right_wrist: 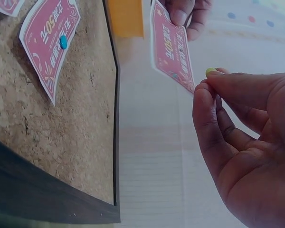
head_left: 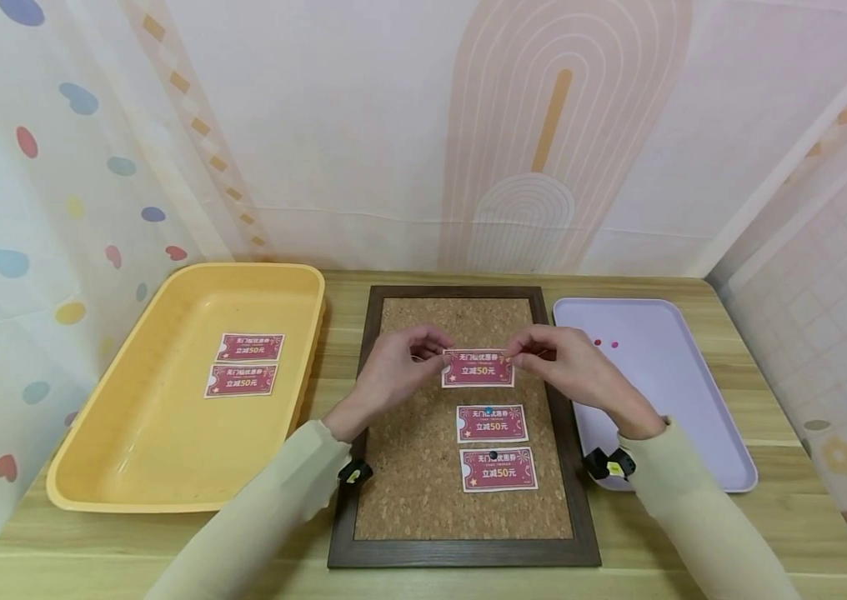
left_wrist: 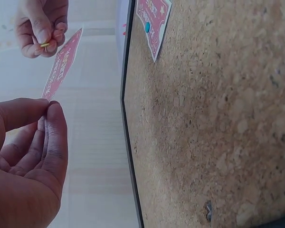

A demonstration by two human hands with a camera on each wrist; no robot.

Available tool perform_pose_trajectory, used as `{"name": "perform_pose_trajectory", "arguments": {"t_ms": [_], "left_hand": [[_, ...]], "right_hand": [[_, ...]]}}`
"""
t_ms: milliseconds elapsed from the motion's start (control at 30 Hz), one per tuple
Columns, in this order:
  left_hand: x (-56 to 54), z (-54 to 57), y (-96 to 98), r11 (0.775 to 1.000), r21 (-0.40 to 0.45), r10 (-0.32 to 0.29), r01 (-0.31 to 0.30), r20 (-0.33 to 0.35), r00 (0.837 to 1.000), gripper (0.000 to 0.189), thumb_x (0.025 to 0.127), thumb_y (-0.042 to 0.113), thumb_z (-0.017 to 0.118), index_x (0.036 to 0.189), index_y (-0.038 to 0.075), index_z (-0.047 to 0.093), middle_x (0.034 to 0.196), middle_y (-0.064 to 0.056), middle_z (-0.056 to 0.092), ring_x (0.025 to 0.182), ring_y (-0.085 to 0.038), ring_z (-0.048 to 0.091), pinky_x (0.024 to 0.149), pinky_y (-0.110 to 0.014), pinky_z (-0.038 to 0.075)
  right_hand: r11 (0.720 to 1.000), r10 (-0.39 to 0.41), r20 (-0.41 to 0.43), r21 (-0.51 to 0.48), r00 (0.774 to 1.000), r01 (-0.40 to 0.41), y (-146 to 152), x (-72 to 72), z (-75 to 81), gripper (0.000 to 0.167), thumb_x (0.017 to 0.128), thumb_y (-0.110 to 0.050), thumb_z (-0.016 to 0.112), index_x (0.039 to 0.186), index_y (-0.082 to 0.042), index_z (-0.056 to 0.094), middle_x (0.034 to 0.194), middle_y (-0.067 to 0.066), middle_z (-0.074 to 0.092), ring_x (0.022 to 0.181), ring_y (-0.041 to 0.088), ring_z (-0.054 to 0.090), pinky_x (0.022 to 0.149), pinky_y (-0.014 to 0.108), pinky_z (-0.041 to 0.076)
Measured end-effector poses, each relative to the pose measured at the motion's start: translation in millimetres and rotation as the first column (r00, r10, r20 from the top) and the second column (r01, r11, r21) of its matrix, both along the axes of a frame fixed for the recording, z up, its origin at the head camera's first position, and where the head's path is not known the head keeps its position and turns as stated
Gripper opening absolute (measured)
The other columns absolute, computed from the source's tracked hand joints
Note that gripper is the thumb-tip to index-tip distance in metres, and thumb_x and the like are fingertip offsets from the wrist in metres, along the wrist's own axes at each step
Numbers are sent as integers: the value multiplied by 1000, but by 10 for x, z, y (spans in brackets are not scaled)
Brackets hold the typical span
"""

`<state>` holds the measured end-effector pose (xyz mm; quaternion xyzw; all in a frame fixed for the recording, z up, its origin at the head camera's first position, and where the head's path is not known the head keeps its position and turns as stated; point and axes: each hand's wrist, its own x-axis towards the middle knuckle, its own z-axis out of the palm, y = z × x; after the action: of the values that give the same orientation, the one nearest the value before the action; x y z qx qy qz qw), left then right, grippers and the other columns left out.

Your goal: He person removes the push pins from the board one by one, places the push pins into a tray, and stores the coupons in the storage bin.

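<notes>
Between thumb and fingers of the left hand is one edge of a pink paper coupon, held up over the upper part of a cork board. A yellow pushpin is pinched by the right hand, its bare point showing in the left wrist view. That hand's fingertips are right at the coupon's other end in the right wrist view. Lower on the board are two more coupons, one with a blue pushpin at its top edge, the other with a black pushpin.
A yellow tray stands left of the board, with two coupons inside. On the right, a lilac tray bears small red and pink pins. The wooden table ends at a patterned curtain behind.
</notes>
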<state>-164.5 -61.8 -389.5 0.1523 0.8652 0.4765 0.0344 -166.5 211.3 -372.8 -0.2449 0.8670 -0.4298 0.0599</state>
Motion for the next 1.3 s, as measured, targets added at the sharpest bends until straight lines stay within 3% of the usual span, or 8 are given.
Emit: {"name": "perform_pose_trajectory", "arguments": {"t_ms": [233,500,800,1067,1300], "left_hand": [[14,30,-58,1000,12,9,-9,-8,1000,12,95,9,74,106,12,76,99,0,74,87,-16,67,77,-33,56],[35,101,-133,998,58,10,-10,11,1000,14,94,6,73,108,7,75,99,-5,73,83,-18,66,72,-33,56],[85,211,-248,999,45,17,-18,16,1000,9,98,11,72,105,10,76,96,-3,73,82,-20,64,68,-31,53],[115,259,-464,999,38,29,-29,17,999,10,98,13,72,107,11,78,96,-2,74,84,-25,66,66,-30,52],[154,289,-658,998,-2,65,-65,-7,998,10,96,15,75,105,14,80,97,0,75,80,-18,63,67,-29,52]], "right_hand": [[999,-49,-30,15,998,49,96,39,47,9,101,-5,65,105,-3,72,103,7,72,90,18,65,77,28,54],[997,-82,1,8,997,82,188,86,108,9,101,-5,64,105,-6,72,103,7,73,88,18,64,75,25,53],[993,-116,-4,19,993,117,286,129,151,8,102,-9,66,106,-6,72,98,10,72,84,18,64,73,26,51],[990,-140,-28,30,990,141,394,126,137,7,101,-8,67,105,-6,73,98,7,73,86,12,65,76,23,51],[988,-153,-30,32,988,154,455,134,121,8,100,-9,69,105,-5,73,99,6,73,86,8,63,76,21,50]]}}
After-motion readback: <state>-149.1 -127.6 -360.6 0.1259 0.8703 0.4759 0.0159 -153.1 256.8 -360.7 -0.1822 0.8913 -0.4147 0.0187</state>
